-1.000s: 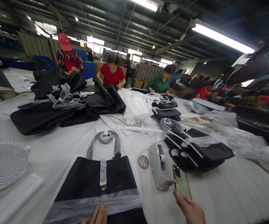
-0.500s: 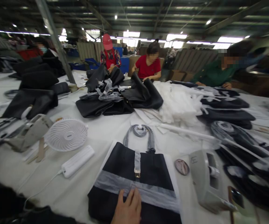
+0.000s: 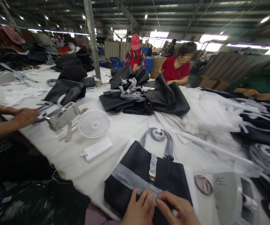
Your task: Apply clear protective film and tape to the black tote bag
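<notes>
White bench (image 3: pixel 125 131) is carrying your black bag (image 3: pixel 146 175); both hands, left (image 3: pixel 138 211) and right (image 3: pixel 178 209), are pinching its gray band (image 3: pixel 135 182) (fingers closed).

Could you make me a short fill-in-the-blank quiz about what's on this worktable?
1. Both hands, the left hand and the right hand, rest on a black ____ wrapped with a grey band.
2. Left of the white power bank sits a small white ____.
3. The co-worker beyond the pile of black bags wears a ____ cap.

Missing words: handbag; fan; red
</notes>
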Available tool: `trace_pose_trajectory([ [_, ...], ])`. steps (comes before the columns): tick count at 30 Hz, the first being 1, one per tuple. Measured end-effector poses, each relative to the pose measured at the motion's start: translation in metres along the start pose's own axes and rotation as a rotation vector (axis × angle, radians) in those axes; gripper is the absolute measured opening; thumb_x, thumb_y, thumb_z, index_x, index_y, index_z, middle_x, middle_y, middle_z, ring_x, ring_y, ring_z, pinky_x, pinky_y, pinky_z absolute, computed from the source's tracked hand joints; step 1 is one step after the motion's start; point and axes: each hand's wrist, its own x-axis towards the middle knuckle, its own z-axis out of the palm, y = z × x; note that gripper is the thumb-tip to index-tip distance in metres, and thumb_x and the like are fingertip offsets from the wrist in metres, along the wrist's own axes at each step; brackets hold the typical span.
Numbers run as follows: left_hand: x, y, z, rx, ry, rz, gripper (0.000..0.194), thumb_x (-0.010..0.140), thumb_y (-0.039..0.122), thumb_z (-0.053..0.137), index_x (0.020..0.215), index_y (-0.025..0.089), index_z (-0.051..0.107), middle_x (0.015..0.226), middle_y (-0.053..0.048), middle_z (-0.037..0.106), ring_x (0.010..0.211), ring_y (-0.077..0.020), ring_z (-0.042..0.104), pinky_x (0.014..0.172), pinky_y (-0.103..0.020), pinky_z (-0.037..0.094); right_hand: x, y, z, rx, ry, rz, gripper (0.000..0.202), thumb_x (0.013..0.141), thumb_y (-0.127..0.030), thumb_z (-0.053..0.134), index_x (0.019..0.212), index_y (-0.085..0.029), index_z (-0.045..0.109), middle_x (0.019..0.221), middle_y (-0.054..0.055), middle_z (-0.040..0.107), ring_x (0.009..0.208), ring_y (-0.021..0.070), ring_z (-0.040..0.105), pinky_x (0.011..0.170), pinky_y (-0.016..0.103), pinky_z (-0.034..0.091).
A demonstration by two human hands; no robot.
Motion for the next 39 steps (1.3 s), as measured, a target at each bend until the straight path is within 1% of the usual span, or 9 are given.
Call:
trace_pose_trajectory([
  [3, 0.0, -0.003, -0.004, -0.098, -0.029, 0.0, 0.056, 0.094, 0.041, 0.05, 0.142, 0.02, 0.031, 0.145, -0.008, 0.043, 0.132, -0.0319, 0.041, 0.101, -0.061, 0.043, 0.029, -0.005, 0.023, 0.052, -0.097, 0.029, 0.032, 0.088, -0.044, 0.047, 0.075, -0.02, 0.063, 0.071, 0.001, 0.065, 0.069, 0.0166, 0.06, 0.064, 0.024, 0.045],
  [9, 0.002, -0.004, -0.008, -0.077, -0.018, -0.009, 0.058, 0.094, 0.041, 0.051, 0.143, 0.02, 0.031, 0.147, -0.01, 0.04, 0.133, -0.0334, 0.038, 0.102, -0.058, 0.043, 0.053, 0.031, 0.053, -0.139, -0.04, 0.195, 0.033, 0.085, -0.042, 0.044, 0.066, -0.02, 0.059, 0.066, 0.002, 0.063, 0.066, 0.0183, 0.058, 0.063, 0.029, 0.04],
  [18, 0.004, -0.007, 0.001, -0.005, 0.047, 0.005, 0.045, 0.093, 0.041, 0.049, 0.134, 0.023, 0.047, 0.133, -0.005, 0.057, 0.125, -0.0309, 0.044, 0.1, -0.051, 0.039, 0.069, 0.033, 0.064, -0.362, -0.001, 0.372, 0.042, 0.083, -0.053, 0.048, 0.057, -0.022, 0.057, 0.058, 0.004, 0.062, 0.06, 0.02, 0.059, 0.058, 0.03, 0.034],
  [24, 0.006, -0.013, -0.014, 0.006, 0.037, 0.089, 0.045, 0.093, 0.044, 0.049, 0.128, 0.016, 0.053, 0.12, -0.007, 0.065, 0.116, -0.0314, 0.05, 0.102, -0.063, 0.036, 0.075, 0.037, 0.066, -0.437, 0.001, 0.399, 0.041, 0.082, -0.05, 0.053, 0.053, -0.021, 0.053, 0.055, 0.005, 0.061, 0.057, 0.0191, 0.056, 0.055, 0.03, 0.029],
  [28, 0.004, -0.024, -0.027, 0.088, 0.058, 0.209, 0.05, 0.087, 0.051, 0.058, 0.12, 0.013, 0.058, 0.11, -0.008, 0.069, 0.108, -0.0291, 0.054, 0.103, -0.059, 0.037, 0.076, 0.038, 0.059, -0.39, -0.055, 0.341, 0.037, 0.084, -0.038, 0.051, 0.052, -0.02, 0.053, 0.055, 0.004, 0.061, 0.057, 0.0163, 0.055, 0.054, 0.028, 0.03],
  [33, -0.001, -0.034, -0.042, 0.101, 0.053, 0.281, 0.052, 0.089, 0.049, 0.055, 0.124, 0.011, 0.051, 0.12, -0.011, 0.063, 0.111, -0.0306, 0.052, 0.093, -0.054, 0.048, 0.074, 0.035, 0.048, -0.292, -0.121, 0.31, 0.022, 0.078, -0.02, 0.051, 0.059, -0.018, 0.062, 0.06, 0.003, 0.065, 0.061, 0.0153, 0.059, 0.056, 0.025, 0.035],
  [36, -0.001, -0.035, -0.042, 0.066, -0.001, 0.267, 0.056, 0.09, 0.049, 0.053, 0.129, 0.009, 0.047, 0.123, -0.015, 0.06, 0.113, -0.0324, 0.051, 0.094, -0.059, 0.047, 0.072, 0.036, 0.045, -0.234, -0.139, 0.331, 0.021, 0.077, -0.017, 0.049, 0.061, -0.016, 0.064, 0.06, 0.003, 0.065, 0.059, 0.0152, 0.06, 0.054, 0.024, 0.038],
  [38, -0.001, -0.035, -0.04, 0.037, -0.02, 0.263, 0.057, 0.09, 0.048, 0.052, 0.131, 0.009, 0.045, 0.126, -0.017, 0.058, 0.116, -0.0343, 0.049, 0.096, -0.064, 0.043, 0.07, 0.037, 0.045, -0.194, -0.125, 0.36, 0.02, 0.077, -0.016, 0.048, 0.085, -0.014, 0.067, 0.059, 0.001, 0.064, 0.056, 0.015, 0.061, 0.053, 0.024, 0.04],
  [39, -0.002, -0.035, -0.039, 0.022, -0.017, 0.263, 0.055, 0.092, 0.046, 0.05, 0.132, 0.009, 0.044, 0.128, -0.018, 0.057, 0.118, -0.0345, 0.047, 0.097, -0.065, 0.042, 0.069, 0.038, 0.045, -0.166, -0.108, 0.376, 0.03, 0.077, -0.015, 0.048, 0.103, -0.013, 0.063, 0.057, -0.001, 0.063, 0.054, 0.0151, 0.061, 0.053, 0.024, 0.042],
])
